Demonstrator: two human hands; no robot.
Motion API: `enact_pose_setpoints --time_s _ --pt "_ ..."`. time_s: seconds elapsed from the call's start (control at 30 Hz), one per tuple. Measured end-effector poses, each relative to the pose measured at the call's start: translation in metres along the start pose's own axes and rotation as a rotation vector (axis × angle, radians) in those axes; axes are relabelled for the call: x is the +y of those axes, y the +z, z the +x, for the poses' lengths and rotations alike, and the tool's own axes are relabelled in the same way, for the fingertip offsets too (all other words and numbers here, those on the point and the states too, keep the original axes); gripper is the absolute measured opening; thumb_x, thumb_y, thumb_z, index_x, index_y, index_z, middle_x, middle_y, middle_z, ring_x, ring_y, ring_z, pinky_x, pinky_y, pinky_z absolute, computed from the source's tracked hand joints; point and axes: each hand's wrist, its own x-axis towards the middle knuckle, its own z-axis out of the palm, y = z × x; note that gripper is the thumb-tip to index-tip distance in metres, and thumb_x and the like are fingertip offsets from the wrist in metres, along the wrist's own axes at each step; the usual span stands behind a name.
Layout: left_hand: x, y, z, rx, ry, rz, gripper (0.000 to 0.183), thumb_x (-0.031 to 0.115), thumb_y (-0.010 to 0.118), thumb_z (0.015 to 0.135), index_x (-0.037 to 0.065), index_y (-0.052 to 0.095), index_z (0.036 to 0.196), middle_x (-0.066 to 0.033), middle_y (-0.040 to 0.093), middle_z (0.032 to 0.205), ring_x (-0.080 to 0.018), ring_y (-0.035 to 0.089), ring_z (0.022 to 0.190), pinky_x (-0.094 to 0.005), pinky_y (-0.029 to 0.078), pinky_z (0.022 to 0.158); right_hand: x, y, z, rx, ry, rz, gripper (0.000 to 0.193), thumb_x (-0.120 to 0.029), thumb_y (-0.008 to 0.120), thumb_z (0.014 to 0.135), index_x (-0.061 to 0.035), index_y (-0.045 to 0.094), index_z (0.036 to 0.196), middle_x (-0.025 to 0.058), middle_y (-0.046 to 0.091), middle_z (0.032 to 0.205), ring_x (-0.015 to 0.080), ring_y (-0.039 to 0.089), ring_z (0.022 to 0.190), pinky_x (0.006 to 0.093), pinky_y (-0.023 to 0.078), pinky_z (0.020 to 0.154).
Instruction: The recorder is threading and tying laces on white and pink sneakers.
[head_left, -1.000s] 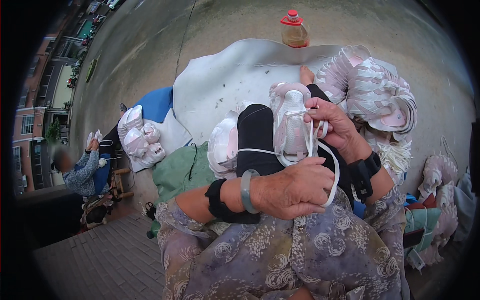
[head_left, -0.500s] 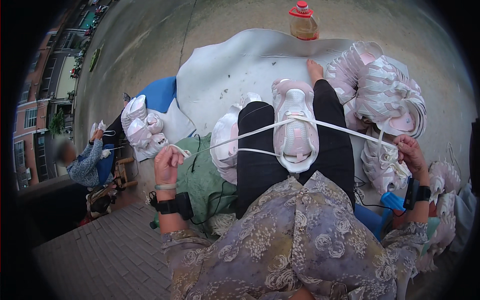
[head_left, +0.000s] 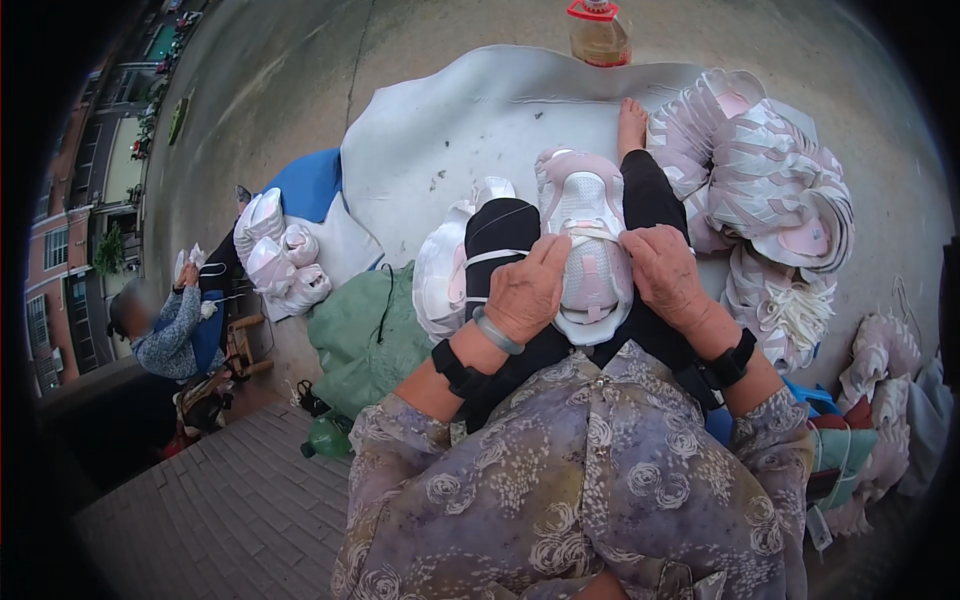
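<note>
A pink-and-white shoe upper [head_left: 590,285] lies across my lap with its toe pointing away from me. A white shoelace [head_left: 592,234] crosses its middle. My left hand [head_left: 525,290] is closed at the upper's left edge, fingertips pinched at the lace, and a loose length of it trails left over my knee. At the right edge my right hand [head_left: 665,275] is also closed, fingertips pressed together at the lace's other side. The exact grip of the fingertips is partly hidden by the hands.
Stacked shoe uppers [head_left: 765,180] stand at the right, with a bundle of white laces [head_left: 800,310] nearer. More uppers [head_left: 440,280] rest by my left leg, beside a green bag [head_left: 360,330]. A bottle [head_left: 600,40] stands beyond the white sheet [head_left: 430,130]. Another person [head_left: 165,325] sits far left.
Both hands have come inward from wide apart to the sides of the shoe upper. The lace, stretched out to both sides before, now lies short across the upper.
</note>
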Motion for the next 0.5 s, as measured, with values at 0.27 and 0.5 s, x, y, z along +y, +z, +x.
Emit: enact_pose_setpoints --time_s 0.27,0.5 --pt "-0.022 -0.024 -0.01 0.043 0.049 0.138 0.023 0.01 0.059 0.073 0.007 0.052 0.095 -0.0069 0.05 0.066 -0.0261 0.055 0.054 -0.0353 0.043 0.045 0.012 -0.017 -0.018 -0.212 0.159 -0.078 0.012 -0.009 0.057 0.076 -0.0083 0.051 0.086 0.0075 0.052 0.071 0.0275 0.053 0.061 0.038 0.04 0.051" --pt "-0.086 -0.055 -0.057 0.018 0.056 0.441 0.008 0.008 0.054 0.074 0.009 0.05 0.081 -0.006 0.045 0.061 -0.0241 0.052 0.054 -0.0365 0.041 0.047 0.08 -0.084 -0.12 -0.174 0.284 -0.306 0.011 -0.006 0.054 0.079 -0.0064 0.053 0.09 0.0103 0.054 0.072 0.0301 0.05 0.062 0.0378 0.038 0.056"
